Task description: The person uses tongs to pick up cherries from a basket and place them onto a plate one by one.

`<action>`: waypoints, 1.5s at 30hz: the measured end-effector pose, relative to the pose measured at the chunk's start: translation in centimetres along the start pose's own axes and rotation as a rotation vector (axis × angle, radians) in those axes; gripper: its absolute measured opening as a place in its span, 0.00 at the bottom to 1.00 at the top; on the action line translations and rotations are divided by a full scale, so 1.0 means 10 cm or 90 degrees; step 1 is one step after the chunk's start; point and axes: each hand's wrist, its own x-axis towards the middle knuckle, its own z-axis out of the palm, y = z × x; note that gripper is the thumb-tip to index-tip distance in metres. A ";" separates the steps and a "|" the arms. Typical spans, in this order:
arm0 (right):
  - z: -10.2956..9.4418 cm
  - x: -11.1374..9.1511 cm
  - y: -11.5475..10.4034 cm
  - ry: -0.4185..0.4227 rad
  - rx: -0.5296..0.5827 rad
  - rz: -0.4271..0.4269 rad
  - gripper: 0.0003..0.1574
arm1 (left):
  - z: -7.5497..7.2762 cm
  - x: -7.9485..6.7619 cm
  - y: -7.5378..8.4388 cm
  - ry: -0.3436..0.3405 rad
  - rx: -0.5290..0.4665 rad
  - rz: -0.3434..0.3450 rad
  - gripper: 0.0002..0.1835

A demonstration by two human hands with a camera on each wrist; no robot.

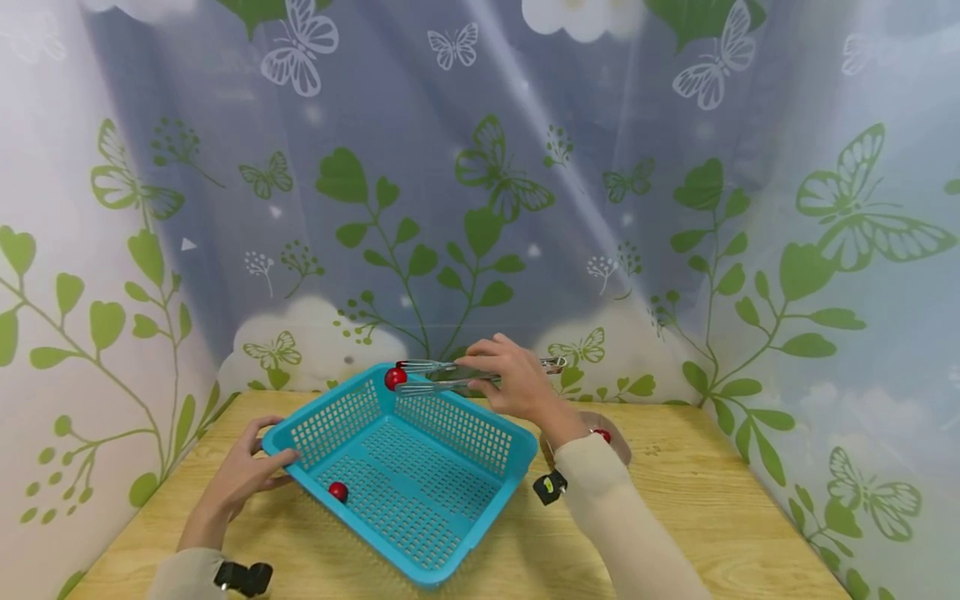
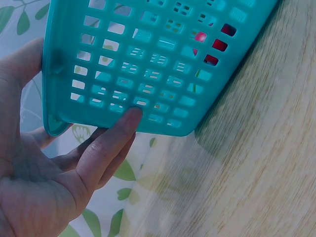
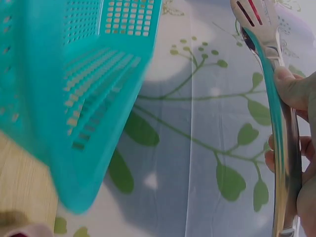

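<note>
My left hand (image 1: 243, 468) grips the left corner of a blue plastic basket (image 1: 416, 479). One of its fingertips lies against the perforated outer wall in the left wrist view. My right hand (image 1: 513, 379) holds metal tongs (image 1: 431, 387) over the basket's far side, thumb on one arm and fingers on the other in the right wrist view. Between the tong tips is a red ball (image 1: 395, 379), at the basket's far left corner. A second red ball (image 1: 338, 492) lies inside by the near left wall, and red shows through the holes in the left wrist view.
Behind my right forearm stands a bowl (image 1: 618, 442), partly hidden, with something red (image 1: 602, 435) in it. The basket is over a wooden table (image 1: 675, 492). A curtain (image 1: 585, 250) printed with leaves and butterflies hangs close behind and on both sides.
</note>
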 end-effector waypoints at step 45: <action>-0.52 -1.65 0.89 -0.008 -0.063 0.142 0.25 | 0.01 -0.01 0.02 0.000 0.003 -0.009 0.42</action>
